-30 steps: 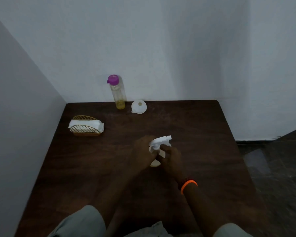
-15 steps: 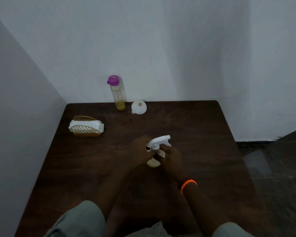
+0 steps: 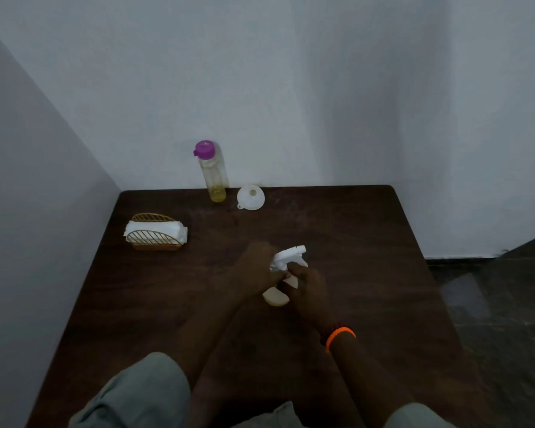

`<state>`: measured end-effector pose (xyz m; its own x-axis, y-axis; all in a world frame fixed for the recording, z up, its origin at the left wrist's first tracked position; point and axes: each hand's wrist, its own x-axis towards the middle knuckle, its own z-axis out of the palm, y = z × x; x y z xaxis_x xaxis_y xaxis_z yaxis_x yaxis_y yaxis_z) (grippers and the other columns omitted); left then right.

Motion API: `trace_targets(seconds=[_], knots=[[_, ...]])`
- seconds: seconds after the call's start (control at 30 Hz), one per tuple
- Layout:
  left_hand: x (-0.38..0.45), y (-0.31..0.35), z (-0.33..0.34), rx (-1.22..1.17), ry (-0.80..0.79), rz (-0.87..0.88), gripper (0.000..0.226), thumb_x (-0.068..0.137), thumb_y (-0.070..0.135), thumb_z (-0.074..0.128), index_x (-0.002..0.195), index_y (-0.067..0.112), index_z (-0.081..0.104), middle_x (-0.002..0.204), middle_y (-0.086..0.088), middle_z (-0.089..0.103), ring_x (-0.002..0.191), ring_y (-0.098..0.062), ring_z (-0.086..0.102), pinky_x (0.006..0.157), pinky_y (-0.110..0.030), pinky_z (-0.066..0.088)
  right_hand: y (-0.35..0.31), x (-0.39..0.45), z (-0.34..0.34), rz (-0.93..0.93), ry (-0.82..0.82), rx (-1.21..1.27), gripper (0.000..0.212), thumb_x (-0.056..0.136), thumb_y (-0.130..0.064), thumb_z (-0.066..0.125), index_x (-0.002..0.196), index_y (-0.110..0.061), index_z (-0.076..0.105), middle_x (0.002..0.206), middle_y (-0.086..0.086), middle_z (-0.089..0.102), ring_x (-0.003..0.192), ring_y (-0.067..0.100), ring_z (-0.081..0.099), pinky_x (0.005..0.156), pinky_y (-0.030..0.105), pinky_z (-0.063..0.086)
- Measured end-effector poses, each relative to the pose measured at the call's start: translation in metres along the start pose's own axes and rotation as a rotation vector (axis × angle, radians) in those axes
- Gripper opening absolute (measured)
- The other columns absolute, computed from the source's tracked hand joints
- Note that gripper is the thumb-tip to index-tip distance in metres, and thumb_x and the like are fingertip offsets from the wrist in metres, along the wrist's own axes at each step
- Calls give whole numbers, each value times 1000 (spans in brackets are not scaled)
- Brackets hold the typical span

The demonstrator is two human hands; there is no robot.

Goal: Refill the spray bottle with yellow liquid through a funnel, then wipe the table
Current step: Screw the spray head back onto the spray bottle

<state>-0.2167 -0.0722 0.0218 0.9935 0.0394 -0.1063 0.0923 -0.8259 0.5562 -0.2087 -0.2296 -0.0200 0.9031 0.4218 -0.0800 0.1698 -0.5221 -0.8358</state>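
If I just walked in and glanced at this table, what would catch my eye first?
Probably the two hands at the table's middle, left hand and right hand, both gripping a white spray bottle. Next, the orange wristband on the right wrist, and the purple-capped bottle holding a little yellow liquid by the far wall.

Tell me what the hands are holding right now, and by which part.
Both grip the spray bottle: left hand at the neck under the trigger head, right hand around the body.

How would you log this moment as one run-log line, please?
step: opening spray bottle | left hand: grips neck | right hand: grips body | funnel: unused, by yellow-liquid bottle | wiping: not started
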Motion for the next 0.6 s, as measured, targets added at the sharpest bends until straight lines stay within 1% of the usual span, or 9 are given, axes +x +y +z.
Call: trace_targets(seconds=[0.07, 0.13, 0.23, 0.3, 0.33, 0.4, 0.43, 0.53, 0.6], knots=[[0, 3, 4, 58, 9, 0, 49, 78, 44, 78, 108, 7, 64, 107, -6, 62, 100, -18, 58, 81, -20, 37, 1, 0, 2, -3, 14, -9, 14, 84, -27, 73, 95, -35, 69, 92, -22, 66, 89, -10, 59, 73, 9, 41], [-4, 9, 7, 86, 23, -32, 52, 81, 45, 75, 114, 6, 63, 116, -10, 63, 108, -22, 59, 91, -27, 42, 1, -1, 2, 33, 47, 13, 12, 83, -24, 74, 95, -26, 72, 86, -21, 64, 85, -9, 59, 73, 11, 40], [-5, 20, 12, 127, 78, -140, 45, 86, 45, 68, 114, 10, 62, 115, -12, 64, 106, -27, 62, 91, -36, 50, 1, -2, 1, 125, 39, 37, 15, 85, -21, 74, 99, -16, 73, 84, -18, 59, 77, -11, 52, 71, 12, 41], [-4, 25, 15, 144, 98, -210, 47, 86, 46, 68, 117, 11, 61, 119, -9, 63, 111, -23, 61, 92, -32, 47, 3, -2, 1, 113, 32, 47, 13, 85, -19, 74, 98, -18, 74, 83, -20, 61, 77, -12, 55, 76, 16, 48], [-4, 26, 15, 133, 105, -229, 50, 85, 49, 69, 117, 11, 61, 120, -7, 62, 111, -21, 60, 91, -30, 46, 1, -2, 0, 100, 41, 63, 14, 84, -18, 75, 97, -19, 74, 82, -23, 61, 78, -15, 56, 77, 12, 48], [-3, 26, 14, 100, 120, -238, 54, 81, 56, 69, 111, 11, 62, 114, -6, 64, 106, -20, 61, 85, -30, 47, 0, -2, -2, 87, 59, 99, 19, 80, -12, 78, 95, -23, 74, 81, -29, 59, 80, -22, 56, 74, 1, 41], [-4, 27, 13, 96, 123, -238, 55, 80, 58, 69, 107, 11, 62, 111, -6, 64, 103, -19, 61, 82, -30, 48, 0, -2, -3, 78, 62, 113, 22, 78, -11, 80, 90, -28, 73, 81, -30, 60, 81, -24, 56, 72, -1, 40], [-5, 25, 12, 99, 147, -211, 55, 80, 61, 67, 102, 11, 62, 105, -5, 64, 99, -19, 61, 81, -29, 46, -5, -1, -6, 92, 50, 140, 36, 78, -14, 80, 76, -47, 64, 78, -29, 63, 80, -26, 57, 67, 0, 42], [-8, 25, 16, 27, 183, -194, 52, 80, 54, 72, 103, 8, 63, 106, -8, 63, 101, -21, 59, 83, -28, 42, -5, 0, -6, 107, 50, 174, 38, 78, -14, 81, 76, -48, 64, 74, -28, 63, 77, -25, 58, 64, 1, 44]])
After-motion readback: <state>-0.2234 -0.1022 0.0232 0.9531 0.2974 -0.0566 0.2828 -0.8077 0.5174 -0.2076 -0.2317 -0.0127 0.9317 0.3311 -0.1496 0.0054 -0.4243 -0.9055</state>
